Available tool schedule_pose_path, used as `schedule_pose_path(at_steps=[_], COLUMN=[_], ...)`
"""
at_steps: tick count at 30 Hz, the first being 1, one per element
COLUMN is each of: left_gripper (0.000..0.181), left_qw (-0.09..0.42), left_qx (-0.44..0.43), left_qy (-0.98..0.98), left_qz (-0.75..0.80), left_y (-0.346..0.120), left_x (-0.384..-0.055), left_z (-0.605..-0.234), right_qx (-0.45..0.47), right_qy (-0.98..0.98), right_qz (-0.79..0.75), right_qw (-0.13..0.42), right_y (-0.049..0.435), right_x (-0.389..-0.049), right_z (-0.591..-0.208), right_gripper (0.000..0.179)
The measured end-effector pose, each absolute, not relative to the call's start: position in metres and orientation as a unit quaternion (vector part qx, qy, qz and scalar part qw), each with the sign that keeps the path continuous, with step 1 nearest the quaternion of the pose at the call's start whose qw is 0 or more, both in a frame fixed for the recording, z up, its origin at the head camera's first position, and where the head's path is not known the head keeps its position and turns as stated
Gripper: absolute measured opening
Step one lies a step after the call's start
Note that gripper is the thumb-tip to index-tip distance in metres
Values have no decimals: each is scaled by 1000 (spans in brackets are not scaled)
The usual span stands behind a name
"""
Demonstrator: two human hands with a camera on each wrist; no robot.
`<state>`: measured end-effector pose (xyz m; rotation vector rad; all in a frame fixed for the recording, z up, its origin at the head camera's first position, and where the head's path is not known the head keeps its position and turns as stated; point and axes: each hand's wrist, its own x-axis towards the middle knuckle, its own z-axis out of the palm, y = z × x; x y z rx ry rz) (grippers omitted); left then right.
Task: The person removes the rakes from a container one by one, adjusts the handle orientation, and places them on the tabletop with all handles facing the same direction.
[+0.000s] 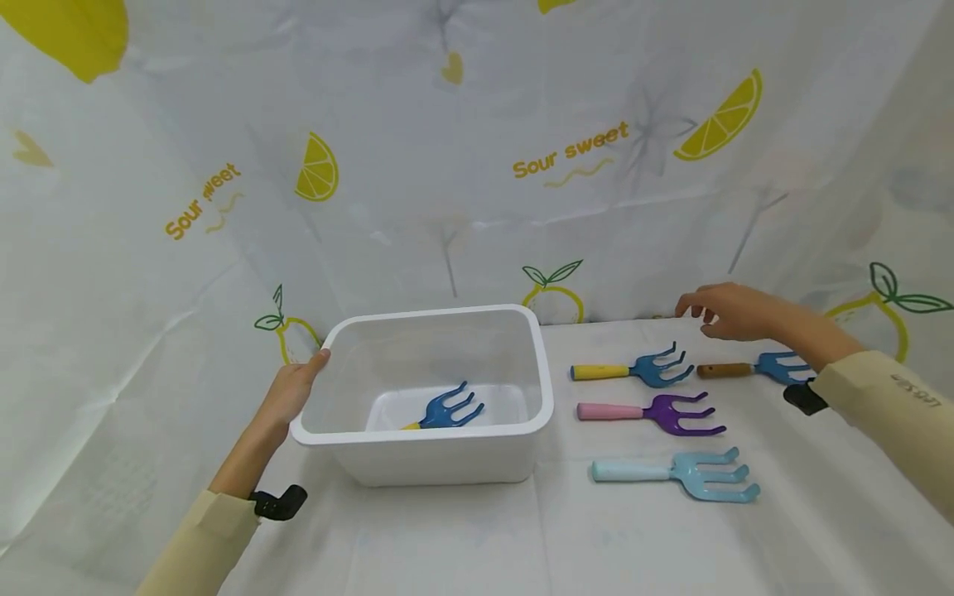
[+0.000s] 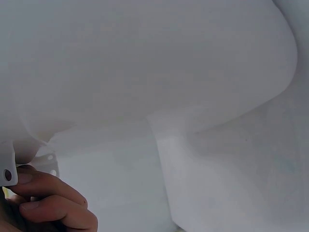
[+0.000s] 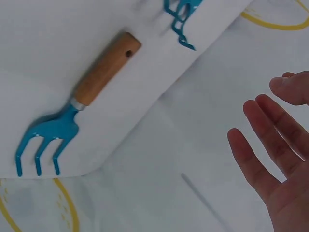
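My left hand [image 1: 294, 389] grips the left rim of a white plastic bin [image 1: 440, 459], thumb on top; the left wrist view shows its fingers [image 2: 53, 208] curled under the rim. Inside the bin lies a blue hand rake [image 1: 445, 411], its yellow handle mostly hidden by the front wall. My right hand [image 1: 734, 311] hovers empty, fingers loosely bent, above the back of the table. Below it is a blue hand rake with a wooden handle [image 1: 725, 371], partly covered by the right forearm in the head view. That rake [image 3: 91, 92] shows whole in the right wrist view.
Right of the bin, more hand rakes lie in a column: a blue one with a yellow handle [image 1: 600, 372], a purple one with a pink handle [image 1: 611, 411] and a light blue one [image 1: 632, 471]. A lemon-printed white sheet [image 1: 417, 207] hangs behind the table.
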<state>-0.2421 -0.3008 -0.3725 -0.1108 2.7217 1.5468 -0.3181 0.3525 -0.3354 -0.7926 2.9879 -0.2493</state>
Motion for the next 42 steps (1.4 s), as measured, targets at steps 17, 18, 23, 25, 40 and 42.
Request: schedule_pose_path(at_steps=[17,18,23,25,40,42], left_gripper=[83,83,82,82,82,82], left_qw=[18,17,17,16,13,15], left_qx=[-42,-43,-42,-41,-38,-39], left_qy=[872,872,872,872,874,874], left_qz=[487,487,487,488,485,485], left_y=[-303,-303,-301,-301,-301,-301], left_x=[-243,-243,-241,-241,-242,-241], left_z=[-371,-371,-370,-370,-372,-372], right_qx=[-308,-311,-333,-346,-440,-442], right_qy=[948,947,939,934,890,889], right_qz=[-78,-79,-87,-92,-117,-119], right_qw=[7,4,-6,-7,-11,-5], right_y=[273,269,247,236,154,147], right_x=[-309,-309,-308,-308,-307,-306], right_z=[-274,-272,-262,-258,-247,-249], right_gripper=[23,22,23,23,24,24])
